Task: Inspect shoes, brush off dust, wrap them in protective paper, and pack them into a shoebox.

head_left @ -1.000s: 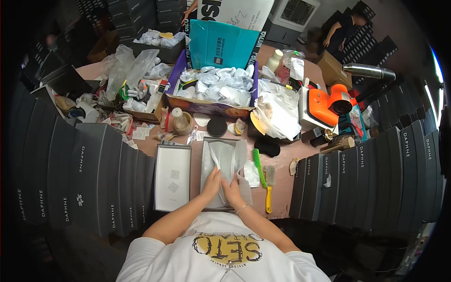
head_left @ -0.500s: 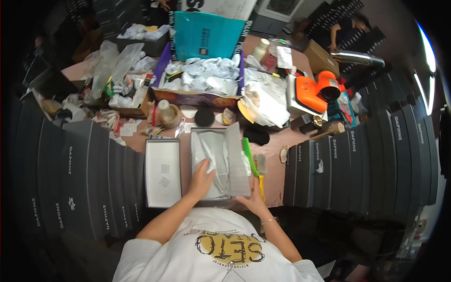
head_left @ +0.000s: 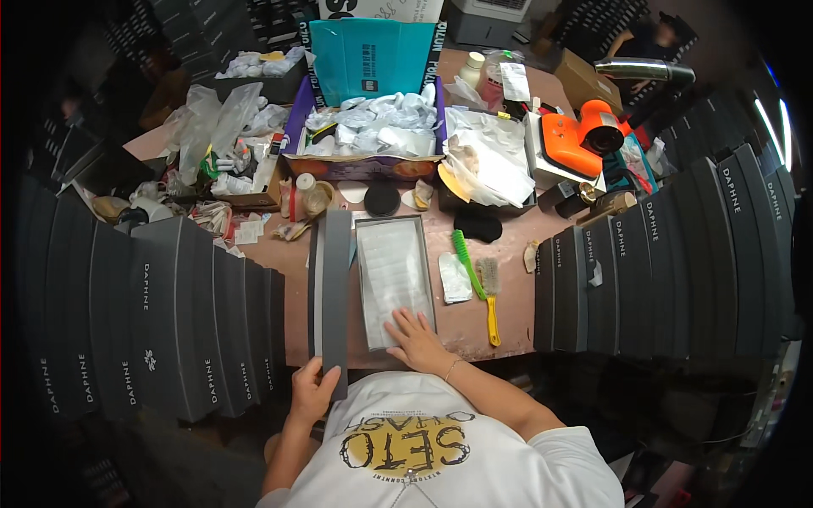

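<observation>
On the table in front of me lies an open shoebox (head_left: 429, 292), with white tissue paper (head_left: 391, 267) folded flat over its contents. My right hand (head_left: 417, 340) rests on the near end of the paper, fingers spread. Just left of the box, my left hand (head_left: 313, 391) grips the near end of the dark grey box lid (head_left: 335, 296), which is tipped up on its long side. What lies beneath the paper is hidden. Right of the box are a green-handled brush (head_left: 467, 261), a yellow-handled brush (head_left: 491, 305) and a small white paper piece (head_left: 455, 278).
Stacked dark shoeboxes stand at left (head_left: 174, 313) and right (head_left: 669, 271). Behind the box sit a round black tin (head_left: 382, 201), a purple carton (head_left: 364, 168) of crumpled paper, a white-plastic-covered tray (head_left: 489, 165) and an orange device (head_left: 566, 146). Another person (head_left: 656, 46) is at the far right.
The tissue paper now lies folded over inside the box. My left hand has moved from the paper to the lid, which has turned up on edge; my right hand has moved onto the paper.
</observation>
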A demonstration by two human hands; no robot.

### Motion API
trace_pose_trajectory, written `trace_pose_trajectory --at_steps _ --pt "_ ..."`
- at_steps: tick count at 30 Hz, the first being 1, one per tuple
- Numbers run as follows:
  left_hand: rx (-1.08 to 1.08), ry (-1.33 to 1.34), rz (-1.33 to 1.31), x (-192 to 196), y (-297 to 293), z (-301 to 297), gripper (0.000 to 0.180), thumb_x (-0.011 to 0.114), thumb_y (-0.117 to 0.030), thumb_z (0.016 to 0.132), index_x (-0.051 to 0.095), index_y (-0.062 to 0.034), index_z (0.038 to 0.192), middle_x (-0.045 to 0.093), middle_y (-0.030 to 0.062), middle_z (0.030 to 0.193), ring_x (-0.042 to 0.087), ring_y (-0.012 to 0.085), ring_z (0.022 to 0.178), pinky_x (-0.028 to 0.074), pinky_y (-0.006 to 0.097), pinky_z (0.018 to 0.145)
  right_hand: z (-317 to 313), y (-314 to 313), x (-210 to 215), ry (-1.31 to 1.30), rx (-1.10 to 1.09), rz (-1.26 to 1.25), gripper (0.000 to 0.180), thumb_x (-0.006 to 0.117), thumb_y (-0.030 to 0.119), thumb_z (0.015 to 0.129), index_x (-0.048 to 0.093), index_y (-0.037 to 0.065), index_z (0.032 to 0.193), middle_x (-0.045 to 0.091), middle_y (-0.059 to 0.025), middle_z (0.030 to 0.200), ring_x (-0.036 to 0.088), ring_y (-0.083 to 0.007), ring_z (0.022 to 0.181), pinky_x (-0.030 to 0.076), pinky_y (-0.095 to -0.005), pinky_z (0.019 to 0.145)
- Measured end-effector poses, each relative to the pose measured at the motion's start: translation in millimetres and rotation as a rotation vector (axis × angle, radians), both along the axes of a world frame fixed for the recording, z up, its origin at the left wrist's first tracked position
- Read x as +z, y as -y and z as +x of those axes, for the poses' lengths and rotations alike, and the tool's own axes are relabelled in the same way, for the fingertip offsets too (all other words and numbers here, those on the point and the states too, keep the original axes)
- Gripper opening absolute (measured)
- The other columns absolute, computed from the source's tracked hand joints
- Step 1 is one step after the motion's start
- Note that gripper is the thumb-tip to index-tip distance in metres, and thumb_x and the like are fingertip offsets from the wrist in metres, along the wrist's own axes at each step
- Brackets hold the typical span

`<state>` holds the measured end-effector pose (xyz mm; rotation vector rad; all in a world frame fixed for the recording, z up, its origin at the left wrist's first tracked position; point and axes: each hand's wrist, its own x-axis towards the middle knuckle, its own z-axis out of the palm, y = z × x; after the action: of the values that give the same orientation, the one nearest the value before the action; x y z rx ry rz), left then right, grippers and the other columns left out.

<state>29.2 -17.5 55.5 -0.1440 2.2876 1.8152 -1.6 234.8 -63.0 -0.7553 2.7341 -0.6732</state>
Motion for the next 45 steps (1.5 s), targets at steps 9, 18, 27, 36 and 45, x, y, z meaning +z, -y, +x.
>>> trace_pose_trajectory --at_steps 9,18,27,36,45 --pt "0.423 0.402 0.825 -69 -105 -69 0.025 0.055 -0.031 0.094 0.058 -0.0067 0.091 0.060 0.0010 0.087 0.054 0.0080 0.079 0.045 0.024 0.071 15 -40 54 0.456 0.038 -0.275 0.040 0.054 0.036 0.091 0.062 0.002 0.110 0.063 -0.0214 0.095 0.060 -0.0348 0.091 0.046 -0.0430 0.085" --pt "0.103 -0.138 -0.457 -94 -64 -32 0.044 0.059 -0.037 0.089 0.055 0.0039 0.071 0.053 0.0177 0.067 0.052 0.0328 0.063 0.042 0.040 0.060 -20 -61 -11 0.647 -0.777 -0.773 0.051 0.063 0.036 0.087 0.055 -0.005 0.116 0.063 -0.0135 0.089 0.058 -0.0182 0.080 0.049 -0.0313 0.071" --pt "0.009 0.222 -0.255 -133 -4 -50 0.044 0.055 -0.035 0.091 0.056 0.0060 0.107 0.060 0.0243 0.098 0.058 0.0296 0.095 0.044 0.038 0.084 -36 10 -36 0.376 -0.795 -0.717 0.060 0.067 0.044 0.081 0.057 0.001 0.120 0.065 -0.0134 0.087 0.061 -0.0218 0.080 0.048 -0.0328 0.071" --pt "-0.012 0.616 0.893 -119 -23 -54 0.058 0.057 -0.039 0.089 0.043 -0.0030 0.132 0.052 0.0112 0.128 0.052 0.0253 0.116 0.043 0.040 0.099 0 18 43 0.311 -0.700 -0.786 0.083 0.066 0.041 0.083 0.024 0.008 0.146 0.021 -0.0270 0.147 0.023 -0.0375 0.137 0.022 -0.0406 0.111" --pt "-0.538 -0.038 1.210 138 -174 -100 0.056 0.042 -0.045 0.095 0.044 -0.0031 0.132 0.055 0.0099 0.126 0.055 0.0230 0.114 0.041 0.038 0.101 71 -98 324 -0.945 -0.407 -0.190 0.092 0.069 0.051 0.077 0.028 0.002 0.143 0.023 -0.0246 0.148 0.022 -0.0394 0.138 0.020 -0.0464 0.111"
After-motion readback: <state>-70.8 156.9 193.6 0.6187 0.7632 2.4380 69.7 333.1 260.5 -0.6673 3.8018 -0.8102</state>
